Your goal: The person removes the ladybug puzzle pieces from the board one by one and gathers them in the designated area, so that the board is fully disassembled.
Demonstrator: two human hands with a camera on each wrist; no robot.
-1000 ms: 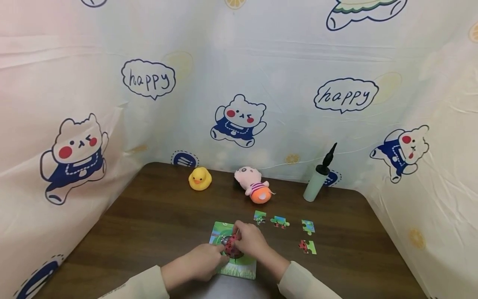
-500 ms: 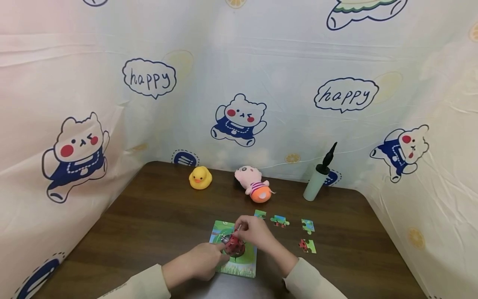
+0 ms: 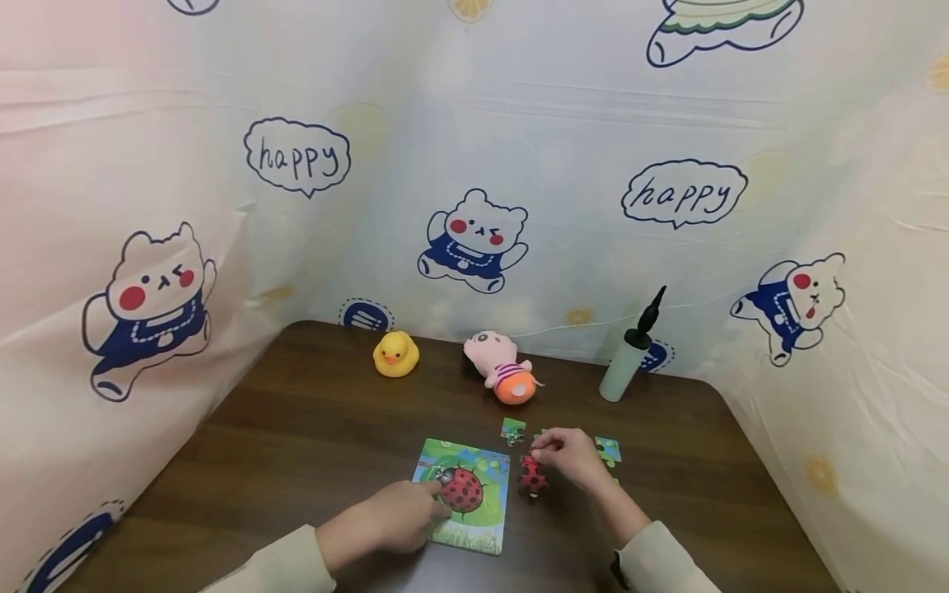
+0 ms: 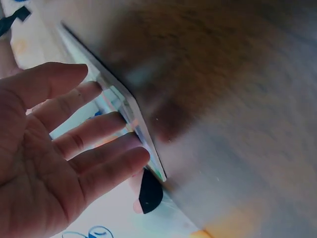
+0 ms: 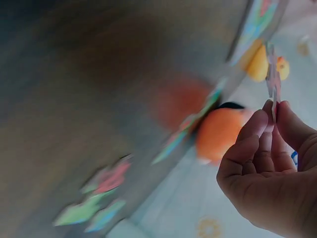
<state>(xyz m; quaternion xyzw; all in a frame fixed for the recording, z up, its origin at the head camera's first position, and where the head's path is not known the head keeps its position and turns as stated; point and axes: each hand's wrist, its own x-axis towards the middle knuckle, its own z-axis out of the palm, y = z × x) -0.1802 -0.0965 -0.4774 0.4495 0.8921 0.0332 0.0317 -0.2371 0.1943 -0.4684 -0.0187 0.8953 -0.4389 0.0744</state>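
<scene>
A square ladybug puzzle board [image 3: 482, 537], green with a red spotted ladybug, lies on the table in the head view. My left hand [image 3: 404, 517] rests at its left side, fingertips touching the ladybug picture. In the left wrist view the fingers of this hand [image 4: 59, 144] are extended, meeting the board's edge [image 4: 141, 116]. Right of the board, my right hand [image 3: 574, 457] pinches a red, black-spotted puzzle piece [image 3: 532, 478] between thumb and fingertips, above the table. Edge-on, the same piece [image 5: 273, 82] stands up from the right hand's fingertips in the right wrist view.
Loose puzzle pieces lie beyond the right hand, including a green one [image 3: 511, 430] and a blue-green one [image 3: 608, 449]; the hand partly covers others. Along the back edge are a yellow rubber duck [image 3: 396, 356], a pink plush toy [image 3: 500, 366] and a pale green hand pump [image 3: 623, 372].
My right hand has moved right, off the board, carrying the red spotted piece. The ladybug picture is now more fully seen. My left hand has stayed at the board.
</scene>
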